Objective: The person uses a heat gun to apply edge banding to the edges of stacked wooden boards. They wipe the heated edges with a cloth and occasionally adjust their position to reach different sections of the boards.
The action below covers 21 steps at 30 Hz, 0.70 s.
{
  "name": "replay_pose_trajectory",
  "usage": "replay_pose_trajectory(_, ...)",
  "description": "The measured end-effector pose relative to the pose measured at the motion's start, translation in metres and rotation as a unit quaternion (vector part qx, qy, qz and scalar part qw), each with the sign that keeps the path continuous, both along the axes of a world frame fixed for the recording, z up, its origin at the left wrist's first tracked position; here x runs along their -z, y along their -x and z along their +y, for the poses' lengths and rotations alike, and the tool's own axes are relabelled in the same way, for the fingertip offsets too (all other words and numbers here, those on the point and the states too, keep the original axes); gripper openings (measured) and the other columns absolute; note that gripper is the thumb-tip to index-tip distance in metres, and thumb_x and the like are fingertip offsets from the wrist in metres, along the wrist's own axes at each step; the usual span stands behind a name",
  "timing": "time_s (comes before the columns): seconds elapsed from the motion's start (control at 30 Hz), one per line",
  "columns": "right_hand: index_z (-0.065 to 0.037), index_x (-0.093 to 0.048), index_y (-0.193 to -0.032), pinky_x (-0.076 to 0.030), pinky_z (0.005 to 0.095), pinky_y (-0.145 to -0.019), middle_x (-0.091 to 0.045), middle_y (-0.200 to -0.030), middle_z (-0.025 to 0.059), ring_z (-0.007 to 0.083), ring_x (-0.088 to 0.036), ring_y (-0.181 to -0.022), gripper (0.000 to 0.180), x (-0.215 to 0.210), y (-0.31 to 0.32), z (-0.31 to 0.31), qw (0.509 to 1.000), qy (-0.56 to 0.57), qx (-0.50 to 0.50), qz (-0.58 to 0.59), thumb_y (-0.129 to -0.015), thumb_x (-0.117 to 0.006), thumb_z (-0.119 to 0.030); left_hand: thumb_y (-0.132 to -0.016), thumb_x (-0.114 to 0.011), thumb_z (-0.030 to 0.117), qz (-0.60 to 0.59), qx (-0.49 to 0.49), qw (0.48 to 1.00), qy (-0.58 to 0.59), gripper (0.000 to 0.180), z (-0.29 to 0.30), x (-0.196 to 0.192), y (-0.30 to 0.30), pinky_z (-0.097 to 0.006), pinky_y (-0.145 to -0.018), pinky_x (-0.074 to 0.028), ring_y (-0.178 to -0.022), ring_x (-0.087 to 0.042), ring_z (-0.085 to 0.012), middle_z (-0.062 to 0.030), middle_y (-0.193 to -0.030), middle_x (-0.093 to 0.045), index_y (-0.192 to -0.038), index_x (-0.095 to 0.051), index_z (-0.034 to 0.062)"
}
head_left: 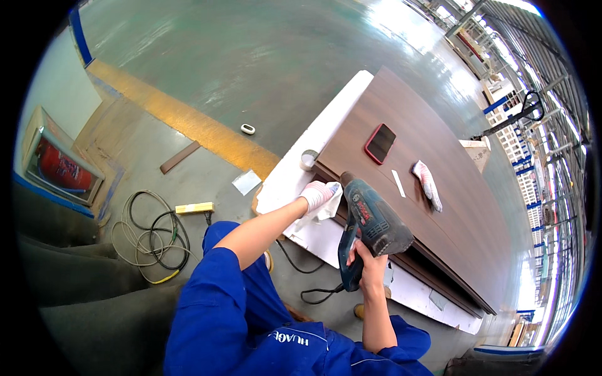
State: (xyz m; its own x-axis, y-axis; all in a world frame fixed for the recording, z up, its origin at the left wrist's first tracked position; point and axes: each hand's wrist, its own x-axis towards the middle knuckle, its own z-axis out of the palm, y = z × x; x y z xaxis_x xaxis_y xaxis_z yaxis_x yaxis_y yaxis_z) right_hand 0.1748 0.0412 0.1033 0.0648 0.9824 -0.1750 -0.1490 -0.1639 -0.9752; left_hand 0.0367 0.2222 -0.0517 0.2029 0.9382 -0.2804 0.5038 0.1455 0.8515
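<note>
My left hand [316,195], in a white-and-pink work glove, presses a crumpled white cloth [325,212] against the near left corner of a stack of dark brown boards [351,135]. Bare, my right hand [369,258] grips the handle of a blue-and-black heat gun [378,219]. The gun's nozzle points away from me, close to the cloth and over the boards' edge. On the top board lie a red-cased phone [380,144], a narrow white strip [398,183] and a second work glove [427,186].
White foam sheeting [290,169] lies under the boards, with a tape roll [308,159] on it. A yellow power strip [194,208] and coiled cables [152,241] rest on the floor at left, near a brown strip [180,157]. A boxed fire extinguisher [59,166] stands farther left.
</note>
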Motion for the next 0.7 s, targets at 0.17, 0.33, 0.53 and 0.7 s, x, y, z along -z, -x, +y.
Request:
replay_pose_trajectory(0.17, 0.007, -0.051, -0.114, -0.046, 0.0296, -0.048, -0.052, -0.071, 0.0068, 0.0161, -0.053, -0.055, 0.033, -0.012, -0.016, -0.012, 0.999, -0.019, 0.026, -0.011, -0.083, -0.059, -0.002, -0.089, -0.046, 0.043, -0.027, -0.045, 0.999, 0.008, 0.046, 0.014, 0.014, -0.030, -0.041, -0.080, -0.050, -0.094, -0.064, -0.0348, -0.0231, -0.093, -0.066, -0.096, -0.068, 0.0032)
replay_pose_trajectory(0.33, 0.007, -0.051, -0.114, -0.046, 0.0294, -0.049, -0.052, -0.071, 0.0070, 0.0164, -0.053, -0.055, 0.034, -0.012, -0.025, -0.012, 0.999, -0.018, 0.043, -0.007, -0.083, -0.060, -0.002, -0.096, -0.039, 0.027, -0.030, -0.039, 0.998, -0.030, 0.038, 0.015, 0.028, -0.052, -0.041, -0.069, -0.051, -0.080, -0.065, -0.0366, -0.0227, -0.088, -0.066, -0.096, -0.065, 0.0011)
replay_pose_trajectory(0.53, 0.007, -0.051, -0.115, -0.047, 0.0288, -0.049, -0.052, -0.072, 0.0074, 0.0162, -0.054, -0.056, 0.034, -0.007, -0.020, -0.012, 0.999, -0.004, 0.027, -0.026, -0.083, -0.059, -0.002, -0.094, -0.039, 0.023, 0.129, -0.033, 0.980, -0.147, 0.033, 0.020, 0.022, -0.038, -0.039, -0.066, -0.053, -0.071, -0.066, -0.0294, -0.0164, -0.081, -0.066, -0.085, -0.064, 0.0049)
replay_pose_trajectory(0.7, 0.006, -0.051, -0.114, -0.047, 0.0288, -0.050, -0.053, -0.073, 0.0078, 0.0160, -0.053, -0.055, 0.033, -0.001, -0.017, -0.012, 0.999, -0.013, 0.030, -0.013, -0.084, -0.058, -0.002, -0.088, -0.046, 0.015, 0.354, 0.031, 0.885, -0.303, 0.022, 0.024, 0.016, 0.007, -0.039, -0.060, -0.052, -0.067, -0.066, -0.0284, -0.0157, -0.075, -0.066, -0.082, -0.065, 0.0063)
